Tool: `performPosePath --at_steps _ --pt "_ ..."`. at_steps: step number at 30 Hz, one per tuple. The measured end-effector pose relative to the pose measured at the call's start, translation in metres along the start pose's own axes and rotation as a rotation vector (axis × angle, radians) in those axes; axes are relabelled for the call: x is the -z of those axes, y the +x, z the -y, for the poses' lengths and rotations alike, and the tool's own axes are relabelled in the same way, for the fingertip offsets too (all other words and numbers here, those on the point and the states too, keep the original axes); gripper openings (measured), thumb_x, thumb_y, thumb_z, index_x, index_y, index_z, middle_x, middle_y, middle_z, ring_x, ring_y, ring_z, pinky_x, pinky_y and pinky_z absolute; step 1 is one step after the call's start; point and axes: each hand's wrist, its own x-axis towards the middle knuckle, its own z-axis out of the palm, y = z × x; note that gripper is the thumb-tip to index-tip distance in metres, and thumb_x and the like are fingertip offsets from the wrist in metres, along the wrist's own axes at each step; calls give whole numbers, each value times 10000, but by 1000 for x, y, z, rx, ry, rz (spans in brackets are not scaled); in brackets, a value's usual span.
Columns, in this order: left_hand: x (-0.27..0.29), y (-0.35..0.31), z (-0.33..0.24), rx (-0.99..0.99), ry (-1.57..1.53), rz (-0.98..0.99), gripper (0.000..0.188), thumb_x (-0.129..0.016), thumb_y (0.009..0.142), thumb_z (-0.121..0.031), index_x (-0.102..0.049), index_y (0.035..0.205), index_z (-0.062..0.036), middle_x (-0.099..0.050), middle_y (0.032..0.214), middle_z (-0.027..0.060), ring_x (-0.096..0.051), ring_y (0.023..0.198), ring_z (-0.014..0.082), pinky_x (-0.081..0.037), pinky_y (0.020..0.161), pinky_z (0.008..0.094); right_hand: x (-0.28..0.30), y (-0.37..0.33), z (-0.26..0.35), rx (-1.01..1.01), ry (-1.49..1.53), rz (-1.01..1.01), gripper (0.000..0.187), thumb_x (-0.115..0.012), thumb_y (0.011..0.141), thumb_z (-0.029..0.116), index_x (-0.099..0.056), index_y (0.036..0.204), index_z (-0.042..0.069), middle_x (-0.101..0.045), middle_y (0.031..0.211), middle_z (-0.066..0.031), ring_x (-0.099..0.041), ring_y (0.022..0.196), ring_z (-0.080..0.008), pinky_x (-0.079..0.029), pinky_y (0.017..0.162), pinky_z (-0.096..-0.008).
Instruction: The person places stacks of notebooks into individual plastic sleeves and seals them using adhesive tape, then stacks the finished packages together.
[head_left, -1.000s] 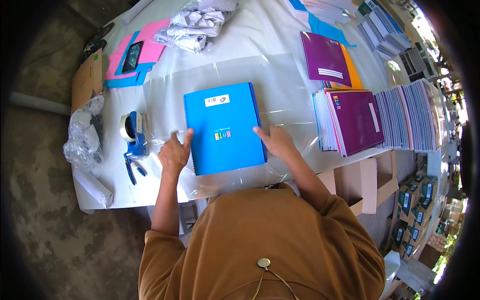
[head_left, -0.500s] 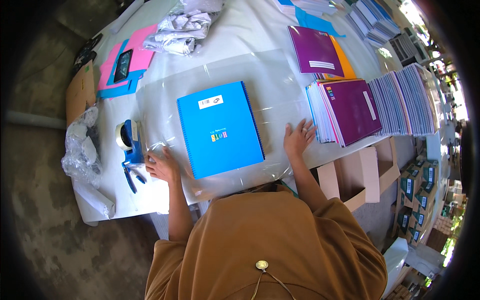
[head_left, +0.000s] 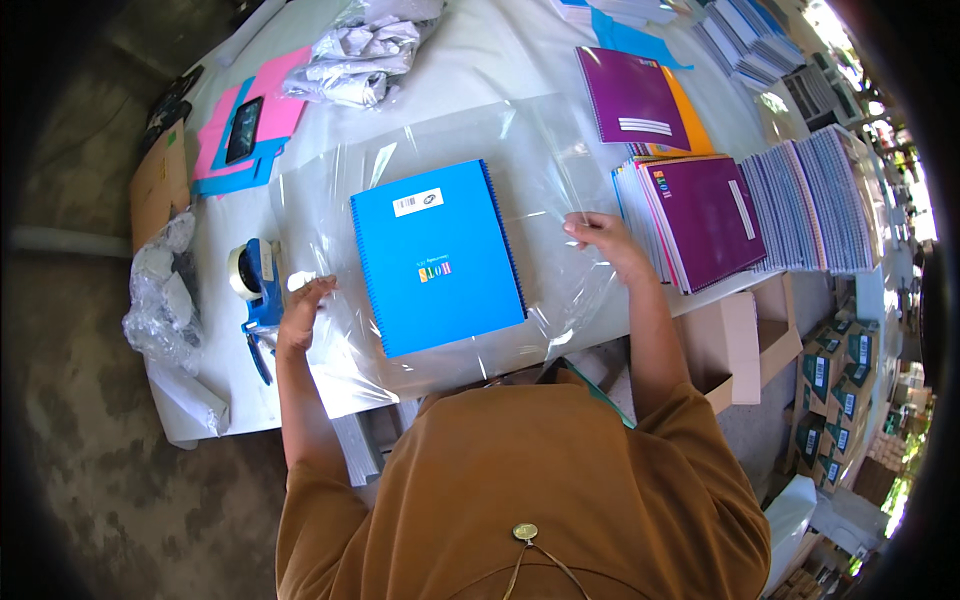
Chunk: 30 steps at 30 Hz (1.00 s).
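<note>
By the tabletop's (head_left: 262, 404) near edge, the left hand (head_left: 303, 314) and right hand (head_left: 612, 242) pinch clear film (head_left: 545, 240) beneath a blue notebook (head_left: 445, 300).

floor (head_left: 150, 490): mottled, grey-brown | table (head_left: 490, 60): white-topped | daylight (head_left: 828, 30): bright, along right edge

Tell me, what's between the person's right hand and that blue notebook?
Just a stretch of the clear plastic sheet lies between the right hand and the blue notebook, as the head view shows.
</note>
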Motion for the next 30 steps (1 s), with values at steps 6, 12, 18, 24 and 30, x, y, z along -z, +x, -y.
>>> performPosePath --at_steps 6,12,18,24,30 --pt "6 -8 -31 308 -462 -17 421 -500 858 -407 -639 1074 -74 -591 1020 84 -524 854 183 -383 766 316 1 -11 34 16 133 -165 485 -732 743 282 -561 1095 -4 -608 934 -64 -579 750 -139 -438 668 -261" --pt "12 -5 -4 -92 -6 332 544 -490 861 -507 -600 1124 -44 -623 1023 114 -557 865 202 -388 763 300 25 -4 23 -102 -48 45 594 -733 745 248 -485 1229 9 -570 727 -24 -523 600 -84 -387 508 -211" --pt "31 -26 -6 346 -291 401 566 -544 817 -569 -590 1088 -74 -640 949 92 -553 799 160 -374 766 317 34 -16 35 19 -164 -155 416 -738 734 200 -610 1039 -52 -529 647 -43 -472 538 -87 -371 468 -211" --pt "27 -29 -13 418 -429 213 641 -590 780 -596 -589 1070 -24 -605 791 36 -476 596 95 -368 598 231 40 -7 39 -238 -161 69 355 -696 773 296 -617 898 -27 -573 717 -67 -568 653 -122 -434 552 -239" --pt "41 -38 -6 623 -785 631 434 -641 831 -369 -604 1009 25 -573 697 5 -527 582 73 -397 449 189 33 0 60 107 -380 307 400 -562 869 312 -534 604 14 -528 1252 -209 -518 1142 -231 -369 953 -323"
